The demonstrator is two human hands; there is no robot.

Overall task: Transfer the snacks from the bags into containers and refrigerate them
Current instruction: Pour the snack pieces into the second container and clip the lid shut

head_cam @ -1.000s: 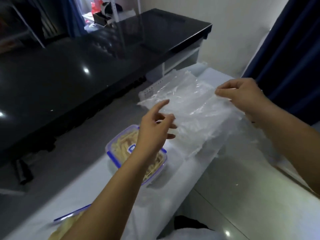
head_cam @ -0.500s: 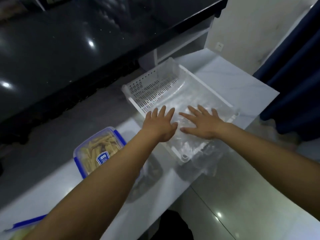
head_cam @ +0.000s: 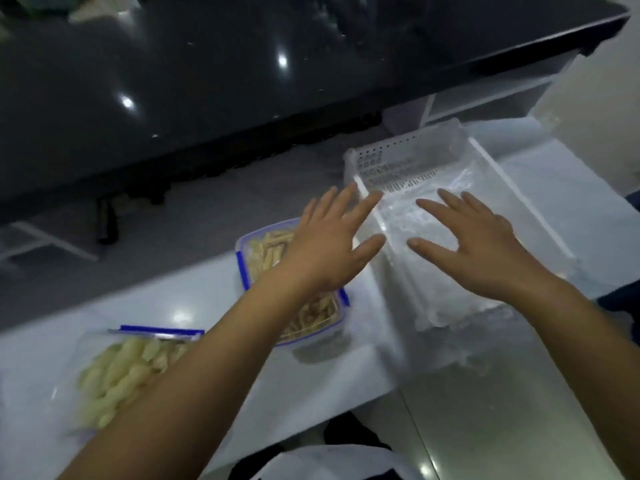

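An empty clear plastic bag [head_cam: 446, 199] lies flat inside a white perforated tray [head_cam: 398, 157] on the white counter. My right hand [head_cam: 478, 247] hovers over the bag with its fingers spread straight. My left hand [head_cam: 329, 244] is spread open just left of the tray's rim, above a clear container with blue clips [head_cam: 258, 251] full of yellow snack sticks. Nearer me on the left lies a blue-zip bag [head_cam: 121, 368] holding pale yellow puffed snacks. Neither hand holds anything.
A glossy black table [head_cam: 242, 64] fills the far side, across a grey floor gap. The white counter [head_cam: 207, 292] ends at my near edge, with shiny floor tile [head_cam: 502, 410] below on the right. A dark blue curtain [head_cam: 633, 199] edges the far right.
A second ago both hands held the empty bag up; they laid it flat in the tray. Now both hands have lifted off and spread, the left drifting toward the container.
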